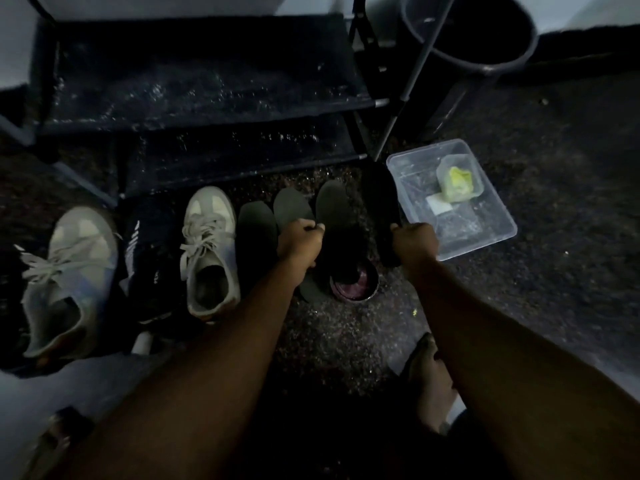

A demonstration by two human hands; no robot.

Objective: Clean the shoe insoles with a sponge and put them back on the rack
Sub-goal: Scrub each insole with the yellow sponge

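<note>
On the dark carpet (346, 337) before the shoe rack (207, 84), the left hand (300, 239) grips a grey insole (292, 206) running toward twelve o'clock, and the right hand (415, 242) clasps a black insole (379, 202) toward eleven.

Four dark insoles (256, 230) in a row before rack (194, 81), toes toward it; yellow-green sponge (459, 183) in clear tub (485, 233)

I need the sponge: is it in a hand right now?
No, the yellow sponge lies inside the clear container.
</note>
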